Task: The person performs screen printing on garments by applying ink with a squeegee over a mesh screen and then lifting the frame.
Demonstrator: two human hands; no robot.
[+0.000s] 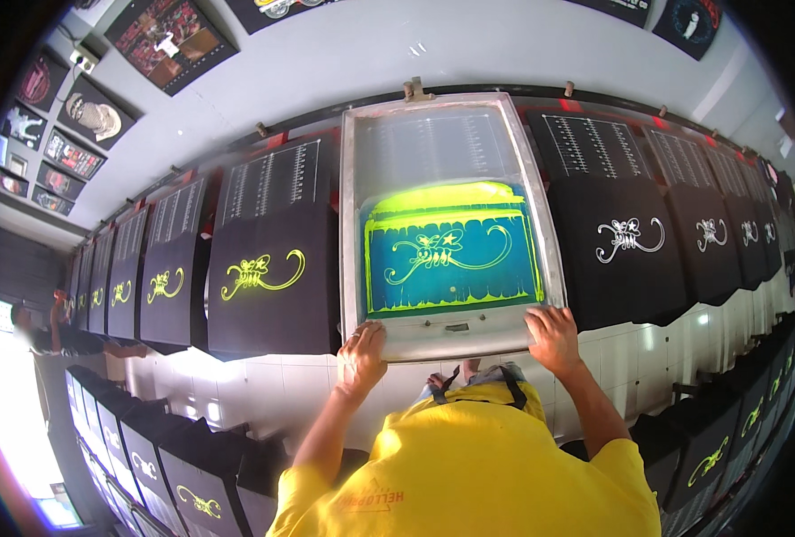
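A silkscreen frame with pale rails lies over a black shirt on a printing board in front of me. Its mesh is teal in the lower part, with a curling insect-like design and bright yellow ink pooled across the upper edge and smeared round the sides. My left hand grips the near left corner of the frame, fingers curled over the rail. At the near right corner, my right hand holds the same rail in a similar way. The undersides of both grips are hidden.
Left of the frame, black shirts on boards carry yellow prints; to the right, shirts carry white ones. A metal clamp sits at the frame's far end. More shirts line a row behind me. A person stands far left.
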